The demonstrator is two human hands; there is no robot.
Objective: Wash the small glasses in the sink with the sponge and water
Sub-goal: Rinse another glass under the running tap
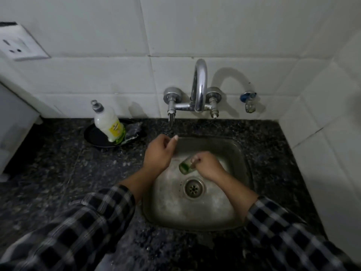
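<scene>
The right hand (pixel 208 166) held a glass (pixel 185 167) over the sink (pixel 195 218), just above the drain (pixel 193 188) at its twelve o'clock. Its fingers (pixel 203 155) were curled round the glass, which lay tilted with one end toward nine o'clock. Something green showed through the glass; I could not tell what it was.

The left hand (pixel 159 153) hung over the sink's rim at ten o'clock, apart from the glass. Its fingers were loosely curled and grasped nothing that could be seen, with one fingertip stretched toward one o'clock. Both arms wore checked sleeves (pixel 101 218).

The tap (pixel 199 85) stood on the tiled wall at twelve o'clock of the sink, its spout curving forward. A small valve (pixel 249 100) sat on the wall at three o'clock of the tap.

On the dark speckled table (pixel 58 173), at ten o'clock of the sink, a black dish (pixel 93 136) carried a white pump bottle (pixel 108 123), which leaned toward eleven o'clock. A dark crumpled pad (pixel 134 130) lay on the dish, touching the bottle at its three o'clock. A wall socket (pixel 17 44) was far off at ten o'clock.
</scene>
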